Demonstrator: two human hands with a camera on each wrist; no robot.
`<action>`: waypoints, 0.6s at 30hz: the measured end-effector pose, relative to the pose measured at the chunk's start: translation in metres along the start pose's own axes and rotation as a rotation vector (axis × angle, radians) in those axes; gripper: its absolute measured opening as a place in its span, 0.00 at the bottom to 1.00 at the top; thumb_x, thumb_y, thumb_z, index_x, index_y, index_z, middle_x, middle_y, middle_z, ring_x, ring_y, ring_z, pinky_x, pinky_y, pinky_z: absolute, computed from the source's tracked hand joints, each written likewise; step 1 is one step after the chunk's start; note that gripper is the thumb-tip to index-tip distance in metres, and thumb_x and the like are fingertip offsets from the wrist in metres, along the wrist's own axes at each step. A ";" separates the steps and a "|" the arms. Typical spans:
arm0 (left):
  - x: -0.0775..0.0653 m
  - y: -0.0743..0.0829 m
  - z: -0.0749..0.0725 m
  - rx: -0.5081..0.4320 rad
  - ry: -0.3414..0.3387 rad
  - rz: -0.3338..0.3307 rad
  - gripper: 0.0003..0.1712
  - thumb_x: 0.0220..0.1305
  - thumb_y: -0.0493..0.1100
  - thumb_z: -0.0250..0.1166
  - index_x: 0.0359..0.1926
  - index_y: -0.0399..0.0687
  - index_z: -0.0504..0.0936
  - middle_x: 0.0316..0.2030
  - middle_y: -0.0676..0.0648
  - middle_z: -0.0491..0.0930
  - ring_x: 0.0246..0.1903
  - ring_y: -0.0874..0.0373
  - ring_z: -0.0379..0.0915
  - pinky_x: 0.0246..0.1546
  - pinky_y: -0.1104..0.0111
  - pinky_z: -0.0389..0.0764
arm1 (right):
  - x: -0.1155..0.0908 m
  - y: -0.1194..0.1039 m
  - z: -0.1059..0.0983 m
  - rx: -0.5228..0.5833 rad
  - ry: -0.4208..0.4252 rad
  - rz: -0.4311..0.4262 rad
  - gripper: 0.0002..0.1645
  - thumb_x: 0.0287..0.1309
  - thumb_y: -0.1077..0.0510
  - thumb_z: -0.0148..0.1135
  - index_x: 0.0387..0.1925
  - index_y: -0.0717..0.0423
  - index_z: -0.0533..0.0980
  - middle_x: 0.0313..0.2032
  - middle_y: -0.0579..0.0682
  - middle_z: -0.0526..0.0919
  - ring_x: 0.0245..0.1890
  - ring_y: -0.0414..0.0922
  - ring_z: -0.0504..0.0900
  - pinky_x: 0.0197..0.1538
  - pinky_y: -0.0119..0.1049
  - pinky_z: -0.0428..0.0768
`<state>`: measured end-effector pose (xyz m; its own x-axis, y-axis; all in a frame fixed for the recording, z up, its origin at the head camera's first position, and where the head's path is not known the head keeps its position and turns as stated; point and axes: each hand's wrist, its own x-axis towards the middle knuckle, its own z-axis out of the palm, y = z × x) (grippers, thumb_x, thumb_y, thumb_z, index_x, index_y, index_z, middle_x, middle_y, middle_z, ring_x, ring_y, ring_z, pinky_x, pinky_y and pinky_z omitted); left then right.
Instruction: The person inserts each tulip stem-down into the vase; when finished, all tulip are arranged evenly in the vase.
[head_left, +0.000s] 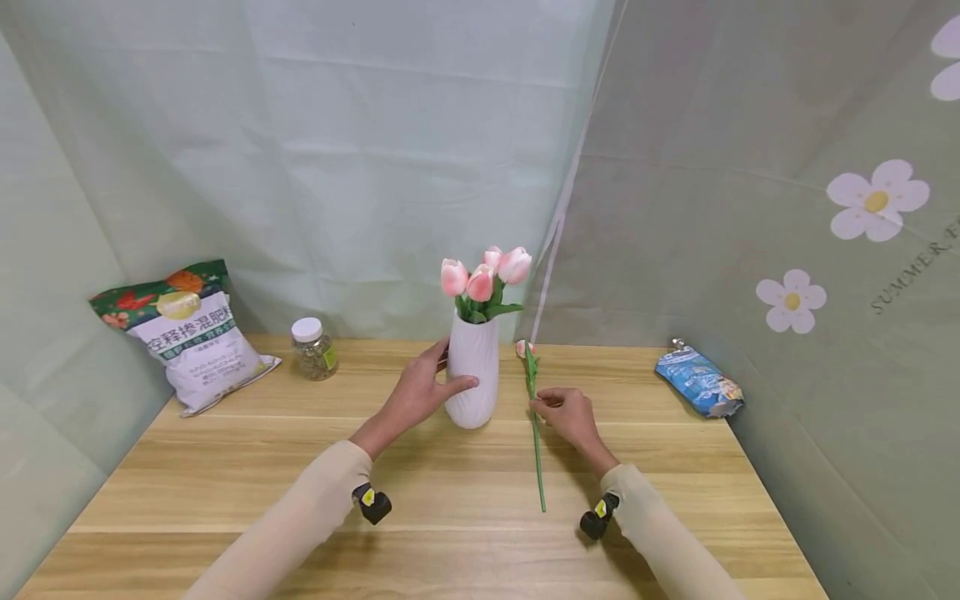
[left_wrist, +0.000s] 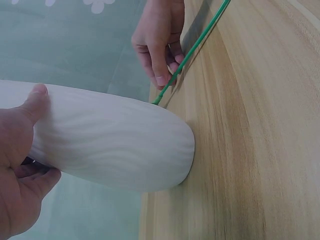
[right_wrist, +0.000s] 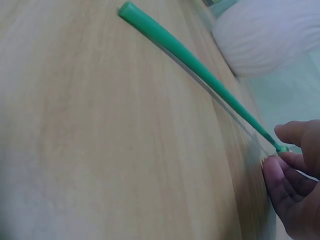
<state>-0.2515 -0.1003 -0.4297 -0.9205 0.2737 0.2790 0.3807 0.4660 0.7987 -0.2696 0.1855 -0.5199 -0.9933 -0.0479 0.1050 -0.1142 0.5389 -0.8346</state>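
A white ribbed vase [head_left: 474, 367] stands upright on the table, holding several pink tulips [head_left: 482, 282]. My left hand [head_left: 420, 387] grips its left side, thumb across the front and fingers behind; the left wrist view shows the vase [left_wrist: 115, 137] between thumb and fingers. To the right, a single tulip [head_left: 537, 458] lies along the tabletop, its pink head toward the back wall. My right hand [head_left: 567, 414] pinches its green stem [right_wrist: 200, 70] below the leaves. In the right wrist view, the right hand's fingertips [right_wrist: 274, 167] partly hide the upper stem.
A bag with a green top [head_left: 198, 350] leans at the table's back left, beside a white-lidded jar [head_left: 313, 350]. A blue pouch [head_left: 699, 381] lies near the back right edge. Hanging cloth [head_left: 360, 167] encloses the wooden table [head_left: 450, 533] behind and on both sides.
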 end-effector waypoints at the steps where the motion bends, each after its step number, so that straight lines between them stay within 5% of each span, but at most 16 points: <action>1: 0.000 0.000 0.000 -0.001 0.000 0.001 0.49 0.62 0.55 0.74 0.74 0.37 0.63 0.68 0.37 0.72 0.67 0.44 0.71 0.67 0.54 0.76 | 0.001 0.000 0.000 -0.005 0.002 -0.001 0.15 0.60 0.56 0.74 0.46 0.61 0.87 0.38 0.56 0.90 0.30 0.44 0.88 0.30 0.34 0.87; 18: 0.000 -0.001 0.001 -0.005 0.001 0.003 0.49 0.62 0.54 0.75 0.75 0.37 0.62 0.68 0.36 0.72 0.68 0.43 0.70 0.67 0.54 0.76 | 0.004 0.001 0.005 -0.092 0.023 0.009 0.10 0.59 0.54 0.74 0.37 0.57 0.89 0.35 0.51 0.91 0.34 0.42 0.86 0.34 0.33 0.83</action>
<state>-0.2520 -0.1005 -0.4312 -0.9192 0.2747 0.2821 0.3834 0.4610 0.8003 -0.2739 0.1816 -0.5229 -0.9935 -0.0246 0.1112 -0.1028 0.6140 -0.7826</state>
